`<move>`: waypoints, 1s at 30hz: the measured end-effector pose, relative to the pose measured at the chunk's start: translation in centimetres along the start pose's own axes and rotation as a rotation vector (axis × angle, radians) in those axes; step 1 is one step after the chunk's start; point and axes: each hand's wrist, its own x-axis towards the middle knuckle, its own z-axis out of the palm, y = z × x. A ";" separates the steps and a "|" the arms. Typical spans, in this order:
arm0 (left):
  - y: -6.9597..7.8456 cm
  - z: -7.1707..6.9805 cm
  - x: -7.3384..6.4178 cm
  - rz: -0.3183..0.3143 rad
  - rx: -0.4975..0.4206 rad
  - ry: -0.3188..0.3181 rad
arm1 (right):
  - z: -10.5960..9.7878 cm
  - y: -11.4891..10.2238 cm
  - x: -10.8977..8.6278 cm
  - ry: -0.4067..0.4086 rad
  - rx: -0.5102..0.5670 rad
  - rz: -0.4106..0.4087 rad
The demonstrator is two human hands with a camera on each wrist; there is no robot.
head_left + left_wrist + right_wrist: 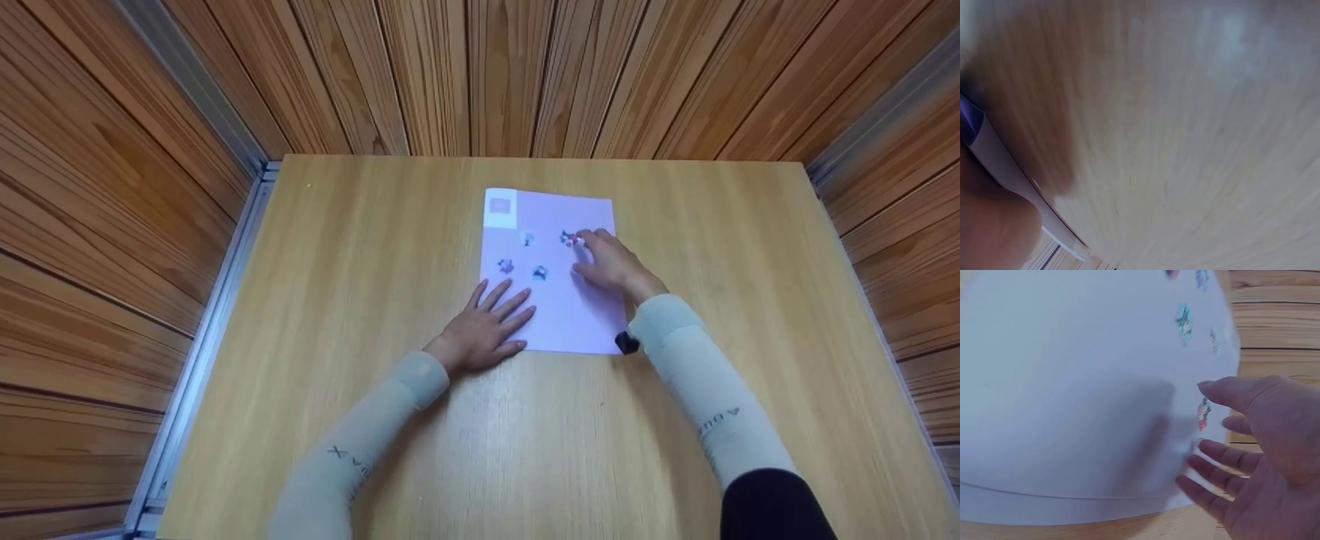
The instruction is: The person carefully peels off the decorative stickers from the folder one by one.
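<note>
A lilac paper booklet (577, 322) lies on the table, with a white square at its upper left corner. Several small cartoon stickers are on it, among them a purple one (505, 265), a dark-and-blue one (540, 272) and a pale one (528, 238). My left hand (480, 330) rests spread over the booklet's lower left edge. At the upper right, my right hand (611, 262) has its fingertips at a red-and-dark sticker (567, 238). From the right wrist, thumb and fingers stand apart around this sticker (1203, 414), which lies on the page.
The wooden table (337, 262) extends on all sides of the booklet. Wood-plank walls (435, 75) stand behind and at both sides, with a metal rail (202, 360) along the left edge. A small black object (626, 343) shows under the right wrist.
</note>
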 end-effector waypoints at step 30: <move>0.0 0.1 0.2 -0.015 0.035 0.017 | -0.3 0.3 6.2 -0.019 -0.031 -0.020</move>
